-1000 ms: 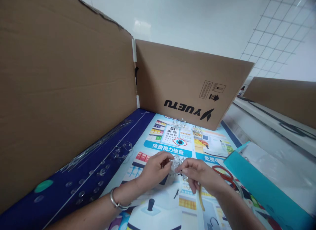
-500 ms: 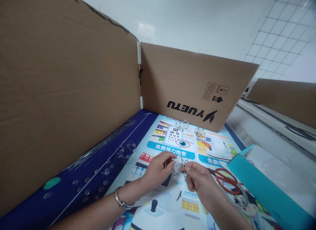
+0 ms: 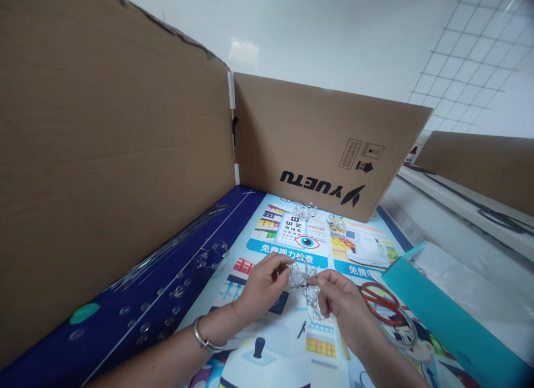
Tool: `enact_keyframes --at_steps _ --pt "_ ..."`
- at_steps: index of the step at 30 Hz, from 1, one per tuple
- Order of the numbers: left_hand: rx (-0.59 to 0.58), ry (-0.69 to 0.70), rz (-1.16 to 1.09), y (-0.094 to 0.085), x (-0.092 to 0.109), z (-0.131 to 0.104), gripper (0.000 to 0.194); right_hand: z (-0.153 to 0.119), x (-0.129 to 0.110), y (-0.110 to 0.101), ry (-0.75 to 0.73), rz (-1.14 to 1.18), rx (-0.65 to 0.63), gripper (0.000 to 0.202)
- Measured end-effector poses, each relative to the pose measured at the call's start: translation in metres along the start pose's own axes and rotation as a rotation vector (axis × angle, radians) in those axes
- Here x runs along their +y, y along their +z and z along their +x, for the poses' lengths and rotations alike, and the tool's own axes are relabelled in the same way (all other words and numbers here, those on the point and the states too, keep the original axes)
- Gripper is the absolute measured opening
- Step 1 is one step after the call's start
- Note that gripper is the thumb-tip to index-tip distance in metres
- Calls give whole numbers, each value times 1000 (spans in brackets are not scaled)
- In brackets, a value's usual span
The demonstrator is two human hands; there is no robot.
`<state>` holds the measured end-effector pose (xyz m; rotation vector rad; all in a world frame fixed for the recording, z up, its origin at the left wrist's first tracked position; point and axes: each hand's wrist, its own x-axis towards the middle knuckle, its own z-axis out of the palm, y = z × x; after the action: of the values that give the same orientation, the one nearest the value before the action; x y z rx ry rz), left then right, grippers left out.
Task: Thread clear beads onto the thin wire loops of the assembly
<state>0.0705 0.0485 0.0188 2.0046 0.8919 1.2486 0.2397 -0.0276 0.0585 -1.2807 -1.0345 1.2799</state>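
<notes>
A loose tangle of thin silvery wire (image 3: 299, 275) is held up between my hands above the printed mat. My left hand (image 3: 265, 281) pinches its left side, thumb and fingers closed, with a metal bangle on the wrist. My right hand (image 3: 340, 293) grips the other side between thumb and forefinger, and wire strands hang below the fingertips. Close to the right hand lie scissors with red handles (image 3: 380, 303), their blades hidden. A round coil (image 3: 411, 338) sits just under them.
Cardboard panels (image 3: 329, 132) wall off the left and back. Several clear beads (image 3: 145, 327), a green disc (image 3: 84, 313) and wire pieces (image 3: 212, 254) lie on the blue strip. Two wire clusters (image 3: 306, 211) stand at the back. A teal box (image 3: 450, 316) with clear plastic is at right.
My right hand has shifted slightly and the wire tangle has turned, so more of its strands show. My left hand keeps its pinch. The view has moved a little.
</notes>
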Motion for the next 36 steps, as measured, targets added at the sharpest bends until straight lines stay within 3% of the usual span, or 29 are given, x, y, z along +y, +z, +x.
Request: enact_keyframes --at_steps 7,13,25,36 --pt "4 15 25 -1 -1 -1 15 3 -9 -9 -61 -109 48 21" --pt "35 21 -8 -1 3 -1 15 5 -18 -15 -87 -234 14 23" --pt "54 -318 -340 4 -3 0 21 4 -21 -14 -96 -414 -138 19" --pt "61 -402 -444 3 2 4 23 1 -23 -13 -170 -500 -170 14"
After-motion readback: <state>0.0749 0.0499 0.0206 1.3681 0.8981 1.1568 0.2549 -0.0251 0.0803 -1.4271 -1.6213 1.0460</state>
